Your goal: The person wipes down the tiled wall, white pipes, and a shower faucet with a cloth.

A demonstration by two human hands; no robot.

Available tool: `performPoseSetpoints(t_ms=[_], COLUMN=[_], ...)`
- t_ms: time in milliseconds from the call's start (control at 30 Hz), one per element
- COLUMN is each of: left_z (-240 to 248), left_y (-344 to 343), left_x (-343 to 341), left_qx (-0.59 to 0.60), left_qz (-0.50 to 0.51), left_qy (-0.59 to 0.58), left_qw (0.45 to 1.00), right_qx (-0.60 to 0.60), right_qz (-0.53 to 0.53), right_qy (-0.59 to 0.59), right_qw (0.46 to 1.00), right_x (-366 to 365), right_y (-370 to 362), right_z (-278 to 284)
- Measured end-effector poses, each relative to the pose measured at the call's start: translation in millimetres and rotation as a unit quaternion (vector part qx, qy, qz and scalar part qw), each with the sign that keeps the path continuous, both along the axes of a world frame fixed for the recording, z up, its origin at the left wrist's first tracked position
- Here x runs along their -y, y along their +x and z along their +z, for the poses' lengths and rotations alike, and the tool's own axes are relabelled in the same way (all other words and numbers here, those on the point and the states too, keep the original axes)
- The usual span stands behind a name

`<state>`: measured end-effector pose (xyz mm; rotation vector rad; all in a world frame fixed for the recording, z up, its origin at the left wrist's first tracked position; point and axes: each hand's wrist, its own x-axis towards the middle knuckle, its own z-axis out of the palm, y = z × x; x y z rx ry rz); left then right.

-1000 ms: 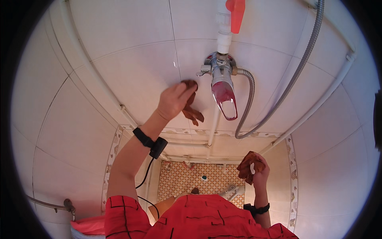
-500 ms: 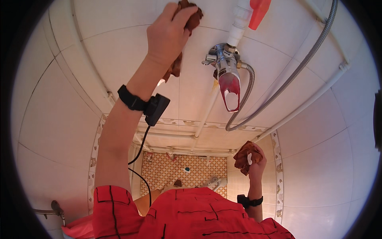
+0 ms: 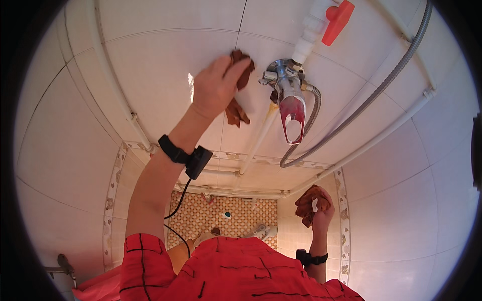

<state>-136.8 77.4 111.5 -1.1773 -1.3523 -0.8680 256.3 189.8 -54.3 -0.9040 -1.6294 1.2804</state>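
Observation:
My left hand (image 3: 215,89) is closed on a brown cloth (image 3: 243,75) and presses it to the white tiled wall (image 3: 165,55). One loose end of that cloth hangs below the palm. To the right of this hand, a chrome mixer tap (image 3: 288,85) with a long lever, red inside, is fixed to the wall. Lower down at the right, my right hand (image 3: 323,216) grips a second, bunched brown cloth (image 3: 312,200), held away from the wall. A small white thing (image 3: 315,205) shows against that bundle; its kind is unclear.
Above the tap is a white pipe (image 3: 306,42) with a red valve handle (image 3: 337,22). A grey flexible hose (image 3: 371,93) loops from the tap toward the upper right. Pale pipes (image 3: 113,75) run along the wall. Far below lies a patterned tile floor (image 3: 201,210).
My left hand has moved down the wall with its cloth, to about the tap's height. My right hand keeps its cloth in nearly the same place. The view has shifted slightly.

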Motion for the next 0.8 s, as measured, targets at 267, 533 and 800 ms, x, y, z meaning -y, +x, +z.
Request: performPoseSetpoints(t_ms=[267, 533, 800], left_z=[-92.5, -47.6, -73.4], left_y=[45.6, 21.7, 39.4], left_x=[-37.2, -19.0, -41.7], left_qx=[0.061, 0.042, 0.096], left_qz=[-0.033, -0.032, -0.066], left_qy=[-0.018, -0.003, 0.029], left_qw=[0.997, 0.999, 0.993], right_qx=[-0.004, 0.006, -0.010], right_qz=[0.022, 0.021, 0.043], right_qy=[-0.011, 0.003, -0.016], right_qw=[1.000, 1.000, 0.999], right_x=[0.1, 3.0, 4.9], right_y=[-8.2, 1.4, -6.4], right_z=[-14.4, -2.0, 13.8])
